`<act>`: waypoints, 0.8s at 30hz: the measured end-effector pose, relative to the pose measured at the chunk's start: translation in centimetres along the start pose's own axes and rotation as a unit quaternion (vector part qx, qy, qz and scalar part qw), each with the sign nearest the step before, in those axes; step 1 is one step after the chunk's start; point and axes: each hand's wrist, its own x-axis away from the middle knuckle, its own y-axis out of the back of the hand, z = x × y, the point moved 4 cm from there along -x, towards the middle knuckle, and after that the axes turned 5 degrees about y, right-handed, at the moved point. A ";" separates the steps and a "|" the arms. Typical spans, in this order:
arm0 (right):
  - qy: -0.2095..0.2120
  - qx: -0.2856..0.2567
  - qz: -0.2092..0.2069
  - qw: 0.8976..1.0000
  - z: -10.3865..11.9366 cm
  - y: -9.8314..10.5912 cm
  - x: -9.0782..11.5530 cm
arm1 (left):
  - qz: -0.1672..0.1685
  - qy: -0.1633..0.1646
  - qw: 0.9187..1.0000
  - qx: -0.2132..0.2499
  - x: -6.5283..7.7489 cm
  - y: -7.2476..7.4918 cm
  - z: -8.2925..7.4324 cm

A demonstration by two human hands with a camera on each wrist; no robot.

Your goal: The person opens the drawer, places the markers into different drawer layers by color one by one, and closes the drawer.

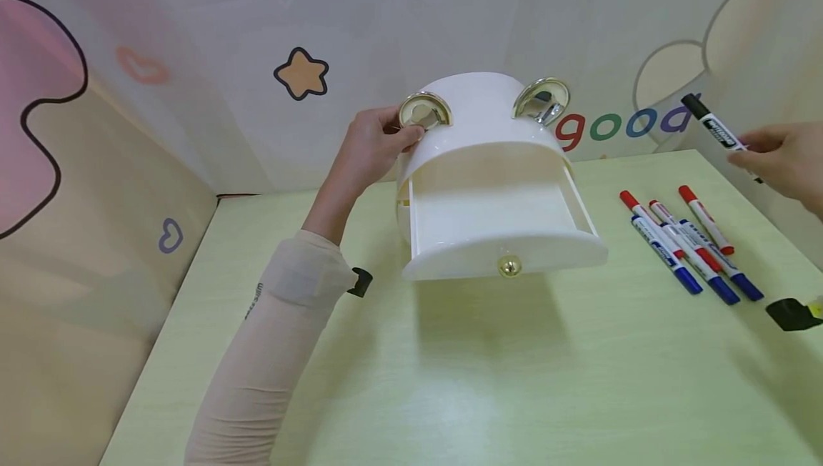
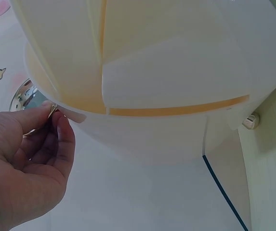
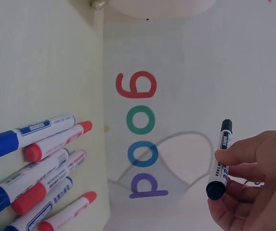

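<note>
Near the back edge of the table [image 1: 418, 409], a white box [image 1: 479, 105] with a round top is standing, and its front is facing the front edge. Its wide drawer [image 1: 504, 253] is sticking out, and a little gold knob [image 1: 510, 266] is shining in the middle of the drawer's front. On top, a left gold ear [image 1: 424, 110] and a right gold ear [image 1: 541, 100] are poking up. The left hand [image 1: 373, 144] is touching the box's left side, and its grip is pinching the left gold ear between thumb and finger. A pale sleeve [image 1: 257, 373] is covering that arm. By the table's back right corner, the right hand [image 1: 784, 159] is holding a black marker [image 1: 720, 130] up in the air. This grip is clamping on the marker's white body, and the marker is leaning, with one black end pointing up. Near the right edge of the table, three red markers [image 1: 705, 219] and three blue markers [image 1: 665, 253] are lying in a bunch. Their blue ends are pointing toward the front edge. Behind the back edge, the wall [image 1: 386, 23] is showing an orange star [image 1: 301, 74] and the word "good" [image 1: 617, 126].
</note>
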 end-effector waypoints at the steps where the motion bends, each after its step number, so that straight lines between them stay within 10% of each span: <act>1: 0.009 0.001 -0.002 1.000 0.5 0.1 0.0 | 0.000 0.000 1.000 0.000 0.0 0.0 0.0; 24: 0.149 0.024 -0.032 0.988 10.9 1.3 3.2 | 0.000 -0.004 1.000 0.007 0.1 0.1 -0.1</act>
